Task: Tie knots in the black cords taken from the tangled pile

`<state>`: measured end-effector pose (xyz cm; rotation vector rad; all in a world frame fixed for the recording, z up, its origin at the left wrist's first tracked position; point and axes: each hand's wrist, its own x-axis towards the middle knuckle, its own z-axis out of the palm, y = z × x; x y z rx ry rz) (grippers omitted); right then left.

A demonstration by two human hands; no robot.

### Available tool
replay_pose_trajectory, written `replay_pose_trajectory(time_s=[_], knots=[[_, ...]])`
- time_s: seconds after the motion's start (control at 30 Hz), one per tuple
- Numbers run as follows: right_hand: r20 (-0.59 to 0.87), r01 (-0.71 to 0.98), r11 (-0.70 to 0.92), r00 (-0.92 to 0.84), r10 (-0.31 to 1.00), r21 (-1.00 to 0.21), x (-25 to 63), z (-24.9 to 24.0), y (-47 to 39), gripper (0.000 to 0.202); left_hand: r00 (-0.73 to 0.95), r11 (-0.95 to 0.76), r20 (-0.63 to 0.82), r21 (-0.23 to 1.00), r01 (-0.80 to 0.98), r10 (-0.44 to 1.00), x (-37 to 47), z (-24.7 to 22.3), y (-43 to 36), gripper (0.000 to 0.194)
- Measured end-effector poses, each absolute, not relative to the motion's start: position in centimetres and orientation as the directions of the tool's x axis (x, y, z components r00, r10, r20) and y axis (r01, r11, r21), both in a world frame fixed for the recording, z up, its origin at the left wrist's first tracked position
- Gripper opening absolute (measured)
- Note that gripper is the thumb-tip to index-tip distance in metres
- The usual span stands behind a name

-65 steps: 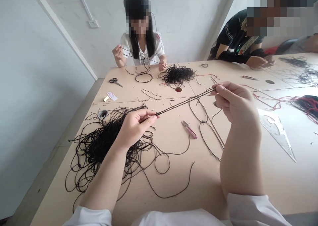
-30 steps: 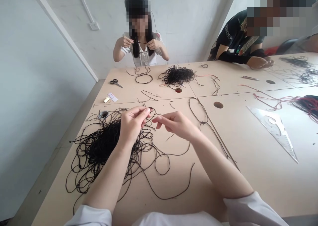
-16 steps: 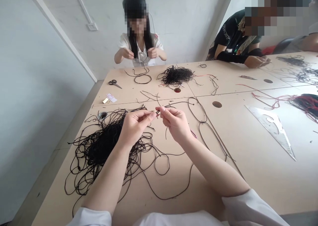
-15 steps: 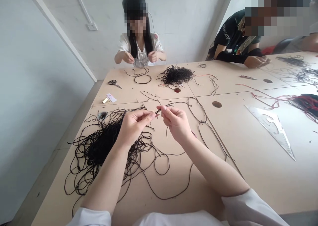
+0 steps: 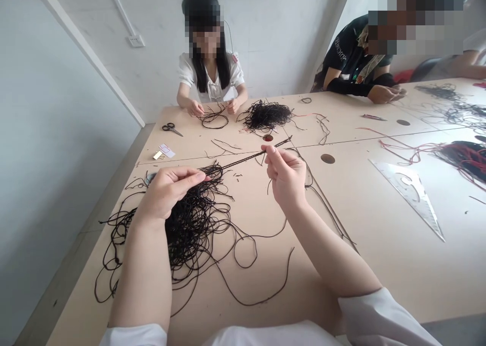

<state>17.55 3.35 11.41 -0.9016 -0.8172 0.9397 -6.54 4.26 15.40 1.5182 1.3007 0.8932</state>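
A doubled black cord (image 5: 243,160) is stretched between my two hands above the table. Its left end is pinched in my left hand (image 5: 172,186), between thumb and fingers. My right hand (image 5: 284,171) grips the cord farther along, and a short length sticks out past the fingertips to the upper right. Under and beside my left hand lies a large tangled pile of black cords (image 5: 190,229). Loose cord loops spread from the pile across the table (image 5: 243,285) below my hands.
Scissors (image 5: 172,129) and small paper pieces (image 5: 166,151) lie at the back left. A second cord pile (image 5: 268,114) sits near a person (image 5: 212,77) opposite. A clear set square (image 5: 410,194) and red and black cords (image 5: 461,158) are at right, with another person (image 5: 353,57) beyond.
My hands have moved apart, left hand to the left and right hand up and right, with the cord now stretched between them. The person opposite has lowered both hands to the table.
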Motion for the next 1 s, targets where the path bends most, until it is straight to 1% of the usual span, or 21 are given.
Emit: replay_pose_trajectory(time_s=[0.17, 0.37, 0.5, 0.57, 0.63, 0.7, 0.77, 0.87, 1.0], knots=[[0.209, -0.182, 0.298, 0.394, 0.895, -0.937, 17.8, 11.5, 3.3, 0.030, 0.185, -0.009, -0.065, 0.927, 0.376, 0.981, -7.0, 15.6, 4.3, 0.026], [0.231, -0.205, 0.336, 0.410, 0.882, -0.919, 18.1, 11.7, 3.2, 0.029, 0.191, -0.031, -0.044, 0.928, 0.371, 0.981, -7.1, 15.8, 4.4, 0.023], [0.236, -0.172, 0.332, 0.417, 0.877, -0.927, 18.2, 11.8, 3.2, 0.030, 0.215, -0.054, -0.023, 0.937, 0.345, 0.976, -7.1, 16.0, 4.4, 0.020], [0.233, -0.157, 0.325, 0.426, 0.874, -0.932, 18.4, 11.8, 3.3, 0.031, 0.251, -0.045, -0.041, 0.943, 0.330, 0.967, -7.0, 16.1, 4.2, 0.024], [0.232, -0.165, 0.331, 0.434, 0.870, -0.929, 18.8, 11.9, 3.4, 0.031, 0.303, -0.008, -0.096, 0.946, 0.323, 0.948, -7.0, 16.4, 4.0, 0.035], [0.237, -0.188, 0.345, 0.435, 0.869, -0.920, 19.2, 11.9, 3.6, 0.031, 0.349, 0.041, -0.156, 0.948, 0.316, 0.924, -6.8, 16.6, 3.8, 0.038], [0.243, -0.198, 0.353, 0.430, 0.869, -0.914, 19.6, 11.8, 3.8, 0.031, 0.379, 0.079, -0.195, 0.950, 0.302, 0.905, -6.6, 16.7, 3.6, 0.034], [0.247, -0.169, 0.347, 0.435, 0.866, -0.922, 20.0, 11.7, 4.2, 0.031, 0.399, 0.099, -0.218, 0.950, 0.296, 0.891, -6.3, 16.8, 3.5, 0.024], [0.266, -0.154, 0.369, 0.453, 0.851, -0.917, 21.0, 11.7, 4.8, 0.033, 0.455, 0.044, -0.192, 0.948, 0.316, 0.870, -6.5, 16.8, 3.6, 0.023]])
